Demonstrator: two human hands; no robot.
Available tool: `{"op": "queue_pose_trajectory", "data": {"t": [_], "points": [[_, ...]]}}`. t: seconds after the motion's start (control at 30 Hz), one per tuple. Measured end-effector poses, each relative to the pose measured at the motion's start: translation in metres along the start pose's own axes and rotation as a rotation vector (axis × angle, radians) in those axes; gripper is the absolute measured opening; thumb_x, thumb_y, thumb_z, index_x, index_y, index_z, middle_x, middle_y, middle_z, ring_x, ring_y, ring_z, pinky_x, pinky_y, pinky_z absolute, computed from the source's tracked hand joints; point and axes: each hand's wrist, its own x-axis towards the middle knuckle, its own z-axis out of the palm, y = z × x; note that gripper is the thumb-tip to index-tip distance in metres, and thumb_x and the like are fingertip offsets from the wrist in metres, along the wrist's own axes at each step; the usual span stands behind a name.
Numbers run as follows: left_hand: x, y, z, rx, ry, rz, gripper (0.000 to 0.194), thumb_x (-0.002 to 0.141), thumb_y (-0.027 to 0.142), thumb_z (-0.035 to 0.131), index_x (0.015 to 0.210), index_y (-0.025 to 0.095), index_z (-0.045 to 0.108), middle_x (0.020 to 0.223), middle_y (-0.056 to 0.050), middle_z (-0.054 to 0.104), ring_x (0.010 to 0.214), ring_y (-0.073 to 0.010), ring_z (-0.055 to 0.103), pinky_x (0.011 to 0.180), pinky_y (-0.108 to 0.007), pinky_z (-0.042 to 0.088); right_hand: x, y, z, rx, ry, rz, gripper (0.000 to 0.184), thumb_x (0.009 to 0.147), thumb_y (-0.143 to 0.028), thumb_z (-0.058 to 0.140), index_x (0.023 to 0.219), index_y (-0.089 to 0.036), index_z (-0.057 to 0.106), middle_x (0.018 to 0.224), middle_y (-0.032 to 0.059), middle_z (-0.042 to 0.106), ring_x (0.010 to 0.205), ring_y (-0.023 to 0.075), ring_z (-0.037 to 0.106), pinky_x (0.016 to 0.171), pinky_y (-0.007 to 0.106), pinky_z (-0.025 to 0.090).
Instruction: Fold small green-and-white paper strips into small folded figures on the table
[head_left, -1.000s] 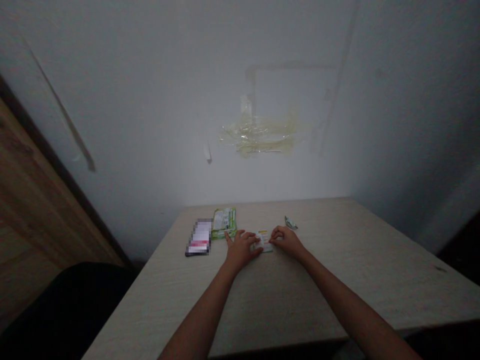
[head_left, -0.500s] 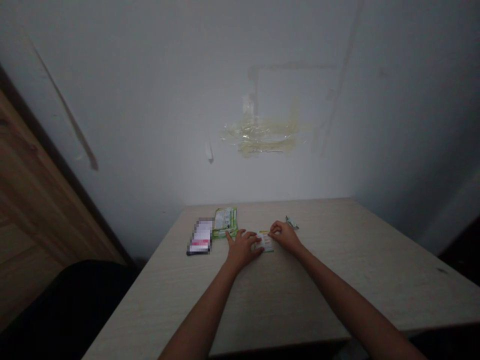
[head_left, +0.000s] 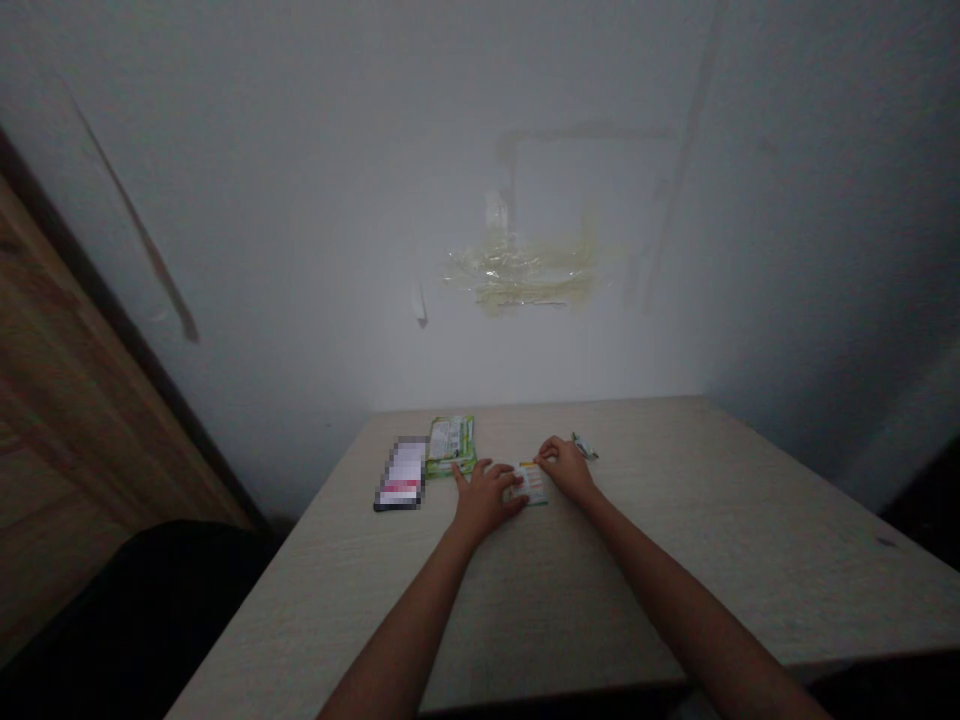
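Observation:
A small flat printed packet, white with a yellow strip along its far edge, lies on the table between my hands. My left hand rests with its fingers spread, the fingertips and thumb touching the packet's left side. At the packet's far right corner, the thumb and fingers of my right hand are pinched together on its edge. Just beyond that hand lies a small crumpled green and white wrapper piece. Green and white printed pouches lie beyond my left hand, whose index finger reaches their near edge.
A phone with a blurred-out screen lies left of the pouches. The pale wooden table meets a wall bearing strips of clear tape. A dark rounded shape stands beside the table at left, near a wooden door.
My right hand has shifted slightly away from me and left along the packet's edge, toward the yellow strip. My left hand stays in place.

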Motion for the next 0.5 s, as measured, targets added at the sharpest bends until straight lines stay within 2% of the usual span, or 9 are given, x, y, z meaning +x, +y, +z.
{"op": "queue_pose_trajectory", "data": {"t": [0.23, 0.4, 0.5], "points": [[-0.0001, -0.0008, 0.0002, -0.020, -0.001, -0.002, 0.034, 0.079, 0.055, 0.061, 0.110, 0.042, 0.065, 0.130, 0.002, 0.061, 0.131, -0.0329, 0.036, 0.103, -0.077, -0.007, 0.0006, 0.0061, 0.0066, 0.070, 0.037, 0.047, 0.014, 0.073, -0.029, 0.065, 0.081, -0.020, 0.059, 0.078, 0.0020, 0.070, 0.081, 0.0200, 0.068, 0.081, 0.036, 0.049], [-0.0007, 0.0000, 0.0004, -0.036, 0.007, -0.007, 0.034, 0.079, 0.055, 0.062, 0.110, 0.042, 0.065, 0.129, 0.002, 0.061, 0.131, -0.0330, 0.037, 0.104, -0.077, -0.008, -0.0027, 0.0024, 0.0000, 0.275, 0.060, 0.063, 0.020, 0.073, -0.035, 0.065, 0.082, -0.020, 0.057, 0.077, 0.0029, 0.070, 0.078, 0.0205, 0.069, 0.075, 0.034, 0.051], [-0.0011, 0.0003, 0.0003, -0.045, 0.013, -0.008, 0.034, 0.079, 0.054, 0.063, 0.110, 0.041, 0.065, 0.129, 0.001, 0.061, 0.131, -0.0331, 0.037, 0.104, -0.076, -0.009, -0.0042, 0.0008, -0.0029, 0.299, 0.031, 0.046, 0.020, 0.070, -0.034, 0.066, 0.081, -0.019, 0.057, 0.076, 0.0026, 0.070, 0.076, 0.0203, 0.069, 0.075, 0.034, 0.051]]}}
